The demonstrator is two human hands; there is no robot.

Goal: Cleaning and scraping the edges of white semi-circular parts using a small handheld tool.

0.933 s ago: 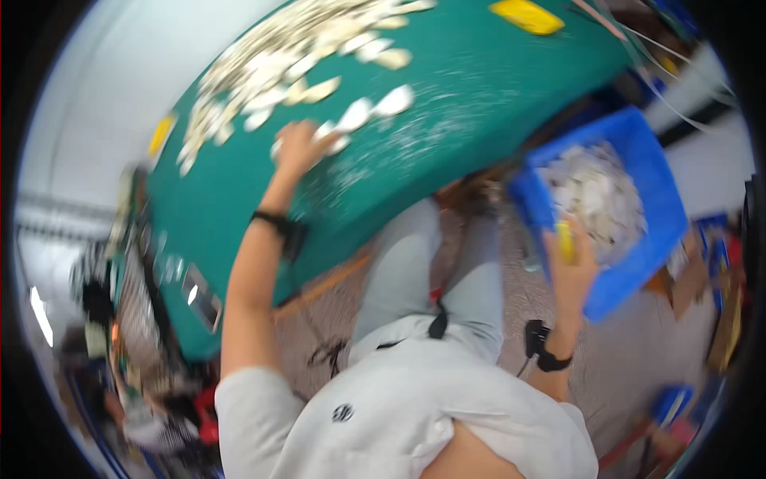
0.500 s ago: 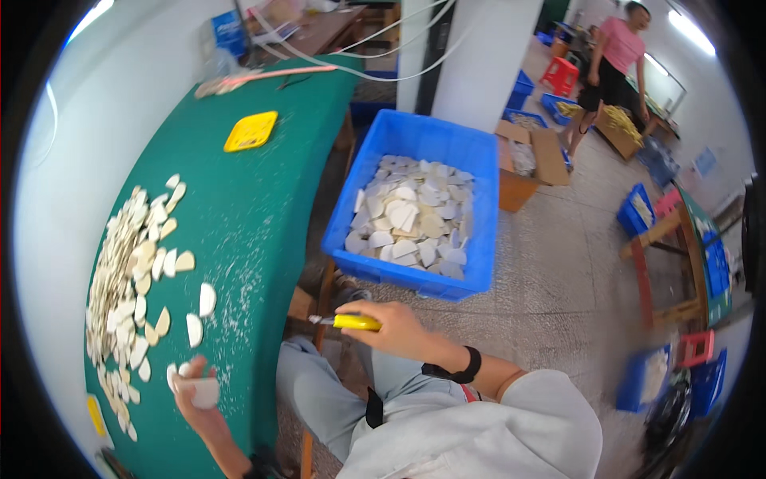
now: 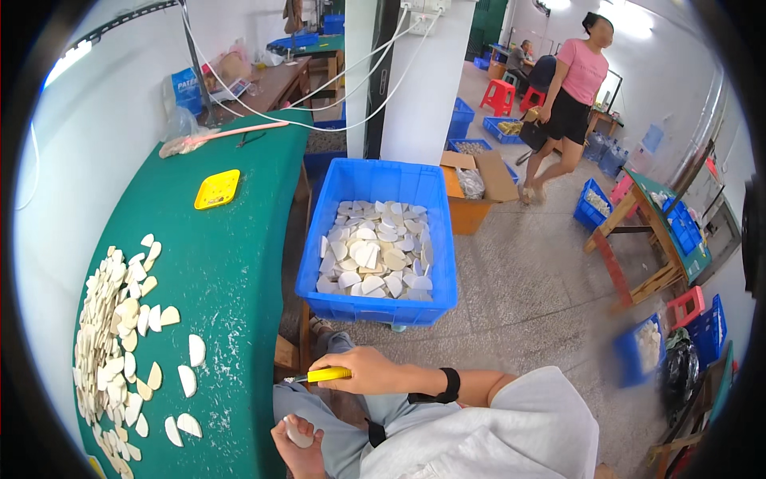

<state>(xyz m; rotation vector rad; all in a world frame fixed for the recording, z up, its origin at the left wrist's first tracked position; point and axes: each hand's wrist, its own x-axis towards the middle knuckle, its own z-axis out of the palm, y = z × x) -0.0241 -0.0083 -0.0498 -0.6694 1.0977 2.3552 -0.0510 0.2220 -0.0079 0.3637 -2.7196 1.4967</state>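
My right hand [image 3: 363, 371] is closed on a yellow-handled knife [image 3: 325, 374], held over my lap beside the green table [image 3: 239, 263]. Lower down, my left hand [image 3: 302, 449] pinches a white half-round piece [image 3: 298, 433] just off the table's edge. Several more white half-round pieces [image 3: 120, 335] lie spread along the table's left side. In front of my knees, a blue crate [image 3: 379, 180] on the floor is partly filled with the same white pieces.
A yellow tray [image 3: 217, 188] lies farther back on the table. A cardboard box [image 3: 479, 180] sits behind the crate, with small blue bins and red stools beyond. A person in a pink top [image 3: 570, 88] walks at the back right. A wooden bench [image 3: 646, 231] stands at right.
My left hand has come off the table with a white piece and now sits over my lap. The right hand keeps the yellow-handled knife. The view has swung upright.
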